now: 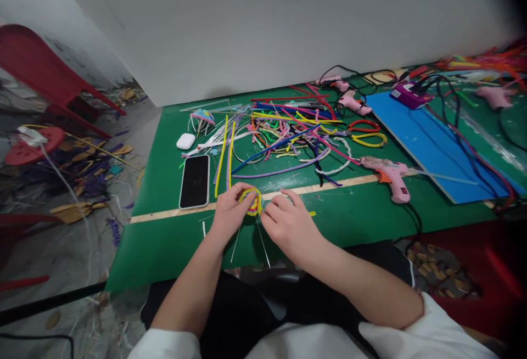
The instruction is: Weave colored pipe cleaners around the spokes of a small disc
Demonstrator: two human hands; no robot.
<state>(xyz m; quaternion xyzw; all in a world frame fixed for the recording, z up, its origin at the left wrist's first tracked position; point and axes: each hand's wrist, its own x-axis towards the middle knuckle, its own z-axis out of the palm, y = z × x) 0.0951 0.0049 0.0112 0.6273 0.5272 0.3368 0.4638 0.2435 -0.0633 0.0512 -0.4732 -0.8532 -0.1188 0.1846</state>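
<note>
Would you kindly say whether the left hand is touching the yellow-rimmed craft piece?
Touching: the head view shows the left hand with its thumb across the craft piece.

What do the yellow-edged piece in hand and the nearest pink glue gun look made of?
Yellow-edged piece: perhaps matte, fuzzy pipe cleaner, from its thick coloured bands; too small to confirm.
Pink glue gun: probably hard satin plastic, from its smooth, moulded shape.

Yellow-rimmed coil [259, 203] in the left grip [231, 208], right grip [290, 224] at its edge, above green tabletop [158, 249].
</note>
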